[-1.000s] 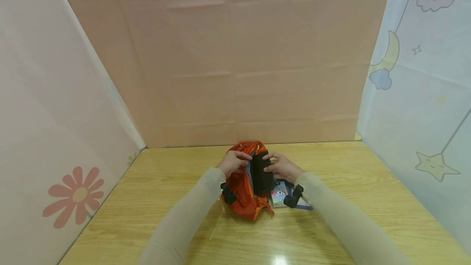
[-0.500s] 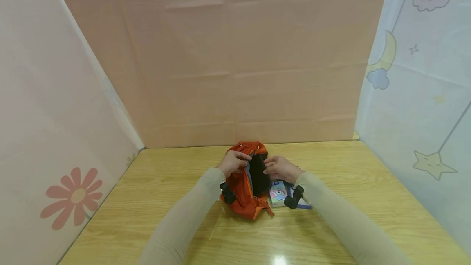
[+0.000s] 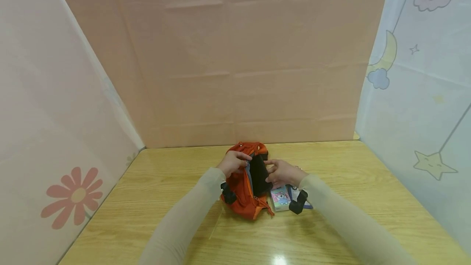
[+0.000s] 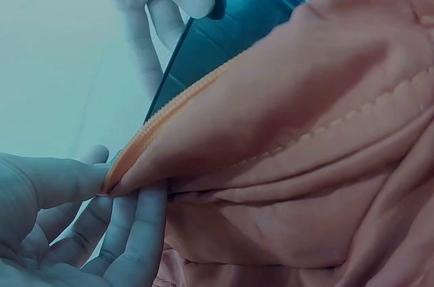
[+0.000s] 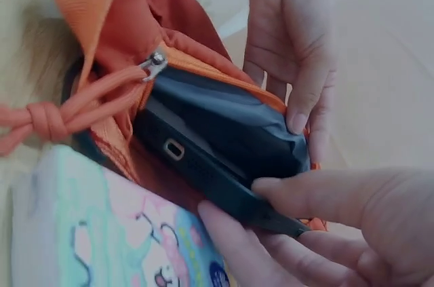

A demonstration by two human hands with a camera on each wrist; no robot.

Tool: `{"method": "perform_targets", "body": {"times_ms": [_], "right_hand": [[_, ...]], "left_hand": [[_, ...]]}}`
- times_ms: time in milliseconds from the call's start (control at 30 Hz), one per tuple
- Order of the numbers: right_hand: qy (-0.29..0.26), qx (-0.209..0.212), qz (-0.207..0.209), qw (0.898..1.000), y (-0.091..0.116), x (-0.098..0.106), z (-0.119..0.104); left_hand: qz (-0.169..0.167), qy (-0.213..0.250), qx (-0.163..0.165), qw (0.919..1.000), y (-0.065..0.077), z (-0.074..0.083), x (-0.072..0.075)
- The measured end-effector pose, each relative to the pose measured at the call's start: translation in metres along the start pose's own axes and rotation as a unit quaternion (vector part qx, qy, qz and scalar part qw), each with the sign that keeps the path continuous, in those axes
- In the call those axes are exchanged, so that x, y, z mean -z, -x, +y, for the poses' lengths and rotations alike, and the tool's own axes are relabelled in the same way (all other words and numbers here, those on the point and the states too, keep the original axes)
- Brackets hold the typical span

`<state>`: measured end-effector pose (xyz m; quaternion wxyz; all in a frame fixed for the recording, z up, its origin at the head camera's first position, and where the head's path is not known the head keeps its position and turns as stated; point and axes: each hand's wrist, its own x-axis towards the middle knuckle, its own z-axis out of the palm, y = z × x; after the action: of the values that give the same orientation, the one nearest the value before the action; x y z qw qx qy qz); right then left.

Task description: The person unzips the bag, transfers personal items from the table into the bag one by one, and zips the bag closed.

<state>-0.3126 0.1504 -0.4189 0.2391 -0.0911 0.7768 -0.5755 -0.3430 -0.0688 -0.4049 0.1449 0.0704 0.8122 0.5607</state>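
Note:
An orange-red fabric bag (image 3: 239,195) lies on the table with its zipped mouth spread apart, its grey lining visible. My left hand (image 3: 232,162) pinches the zipper edge on the left of the mouth, thumb on one side and fingers on the other in the left wrist view. A flat black object (image 3: 259,175) sits partly inside the mouth. In the right wrist view the black object (image 5: 203,178) has a small light-rimmed oval slot in its edge; its kind is unclear. My right hand (image 3: 285,173) pinches its outer edge between thumb and fingers.
Right of the bag lies a pastel cartoon-printed pack (image 3: 281,198), with a blue-and-white flat item (image 3: 307,205) partly covered beside it. An orange knotted zipper cord (image 5: 47,121) hangs at the bag's near end. A peach cloth wall (image 3: 235,72) borders the table's back.
The black object has shifted left, deeper into the bag's mouth. My right hand has slid down a little along its outer edge. My left hand stays on the zipper edge.

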Motion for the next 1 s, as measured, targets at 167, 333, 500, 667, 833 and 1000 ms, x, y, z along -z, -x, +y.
{"method": "perform_targets", "body": {"times_ms": [167, 333, 500, 667, 833, 1000], "right_hand": [[-0.029, 0.014, -0.02, 0.999, 0.003, 0.0, -0.001], [-0.087, 0.008, -0.031, 0.996, 0.002, 0.0, -0.001], [-0.11, 0.0, -0.022, 0.994, -0.002, -0.004, -0.002], [-0.12, 0.0, -0.012, 0.993, -0.007, -0.009, -0.004], [-0.119, -0.007, 0.004, 0.993, -0.01, -0.013, -0.006], [-0.115, -0.008, 0.015, 0.993, -0.013, -0.018, -0.006]], "left_hand": [[0.003, 0.002, 0.003, 1.0, -0.001, -0.001, 0.0], [0.006, 0.003, 0.002, 1.0, -0.001, -0.001, 0.002], [0.015, 0.006, 0.002, 0.9999, -0.002, -0.002, 0.003], [0.016, 0.011, -0.002, 0.9998, -0.001, -0.002, 0.004], [0.012, 0.013, -0.006, 0.9998, 0.0, -0.001, 0.004], [0.015, 0.011, -0.004, 0.9998, 0.001, -0.001, 0.003]]}}
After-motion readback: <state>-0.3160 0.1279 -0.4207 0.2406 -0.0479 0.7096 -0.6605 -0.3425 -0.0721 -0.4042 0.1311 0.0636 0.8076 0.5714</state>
